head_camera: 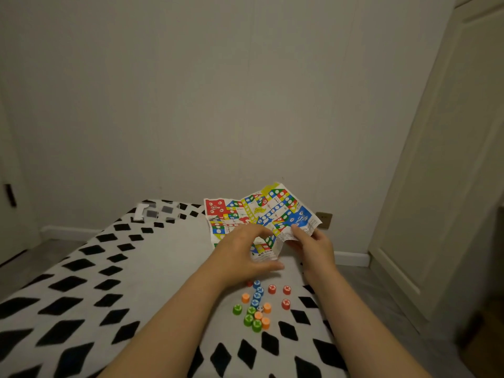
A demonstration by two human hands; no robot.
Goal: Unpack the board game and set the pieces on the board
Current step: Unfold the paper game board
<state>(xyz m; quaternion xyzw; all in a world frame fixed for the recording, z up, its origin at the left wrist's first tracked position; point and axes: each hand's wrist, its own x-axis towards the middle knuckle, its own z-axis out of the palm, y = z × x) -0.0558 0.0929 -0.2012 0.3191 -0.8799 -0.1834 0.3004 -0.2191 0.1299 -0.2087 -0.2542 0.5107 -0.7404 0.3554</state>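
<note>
- The left hand (240, 252) hides the near part of the board (259, 214) and most of one red piece (249, 283).
- Beyond the board's left, a clear box (158, 211) is blurred.
- The die (260, 308) pips are too small to read.

Plain pale wall (191, 91), white door (450, 173), black-diamond patterned bedcover (81, 296).
</note>
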